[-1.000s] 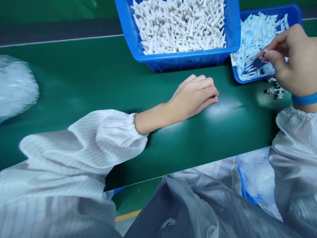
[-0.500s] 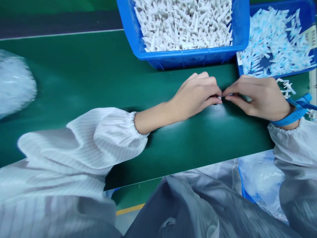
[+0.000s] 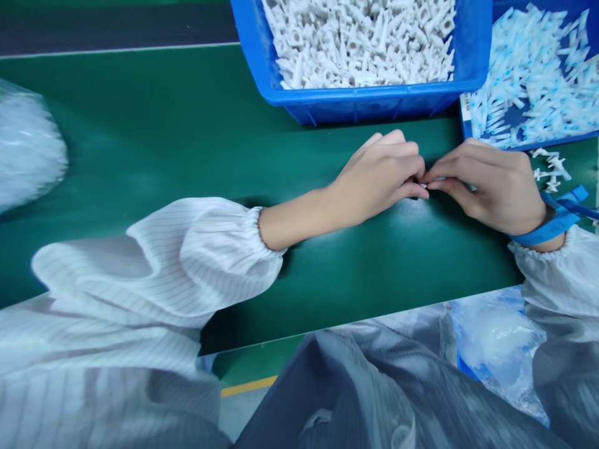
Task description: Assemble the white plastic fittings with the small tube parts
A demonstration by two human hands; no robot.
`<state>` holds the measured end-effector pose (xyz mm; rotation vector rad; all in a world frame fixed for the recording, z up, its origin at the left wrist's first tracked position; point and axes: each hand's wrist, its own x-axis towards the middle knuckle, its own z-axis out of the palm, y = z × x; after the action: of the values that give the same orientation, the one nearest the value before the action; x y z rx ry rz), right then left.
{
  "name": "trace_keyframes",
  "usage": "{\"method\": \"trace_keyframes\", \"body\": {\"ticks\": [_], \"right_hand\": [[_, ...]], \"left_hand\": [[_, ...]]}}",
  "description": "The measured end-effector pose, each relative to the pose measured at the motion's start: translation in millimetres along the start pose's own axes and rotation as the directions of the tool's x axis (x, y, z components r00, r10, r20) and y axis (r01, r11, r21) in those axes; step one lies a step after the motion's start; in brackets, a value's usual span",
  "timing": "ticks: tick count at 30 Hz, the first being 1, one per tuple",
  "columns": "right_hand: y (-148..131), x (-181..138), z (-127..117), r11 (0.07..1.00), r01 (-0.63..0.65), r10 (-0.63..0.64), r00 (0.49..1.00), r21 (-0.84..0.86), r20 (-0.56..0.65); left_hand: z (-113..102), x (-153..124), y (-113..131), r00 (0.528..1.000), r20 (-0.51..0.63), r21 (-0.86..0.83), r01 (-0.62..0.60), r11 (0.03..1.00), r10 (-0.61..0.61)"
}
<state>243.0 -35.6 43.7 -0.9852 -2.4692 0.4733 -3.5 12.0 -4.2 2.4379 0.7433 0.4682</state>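
My left hand point(image 3: 381, 178) rests on the green table point(image 3: 187, 137), fingers curled and pinched on a small white plastic part point(image 3: 423, 185) at its fingertips. My right hand point(image 3: 491, 184) meets it from the right, fingers pinched on a thin pale piece that touches the same part. Most of both pieces is hidden by the fingers. Just behind the hands stands a blue bin point(image 3: 374, 103) full of white plastic parts. To its right is a second blue bin point(image 3: 486, 134) holding thin white and blue pieces.
A few loose white parts point(image 3: 550, 169) lie on the table by my right wrist, which wears a blue strap point(image 3: 552, 224). A clear bag of white parts point(image 3: 28, 146) sits at the far left. Another plastic bag point(image 3: 496, 343) hangs below the table's front edge.
My right hand came down from the right bin with a thin piece and met the left hand's fingertips on the table. The left hand stayed in place.
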Motion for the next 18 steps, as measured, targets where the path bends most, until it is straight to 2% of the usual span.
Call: {"method": "trace_keyframes", "body": {"ticks": [5, 11, 18], "right_hand": [[4.2, -0.2, -1.3, 0.994, 0.106, -0.107, 0.994, -0.038, -0.022], [4.7, -1.2, 2.6, 0.999, -0.011, 0.012, 0.999, -0.038, 0.034], [0.8, 1.1, 6.2, 0.997, 0.017, -0.015, 1.0, -0.075, 0.026]], "left_hand": [[1.9, -0.5, -0.5, 1.0, -0.009, 0.012, -0.012, 1.0, 0.012], [2.9, -0.2, -2.4, 0.999, -0.025, 0.038, -0.045, 0.998, 0.046], [-0.2, 3.4, -0.3, 1.0, 0.009, -0.005, 0.011, 1.0, -0.011]]}}
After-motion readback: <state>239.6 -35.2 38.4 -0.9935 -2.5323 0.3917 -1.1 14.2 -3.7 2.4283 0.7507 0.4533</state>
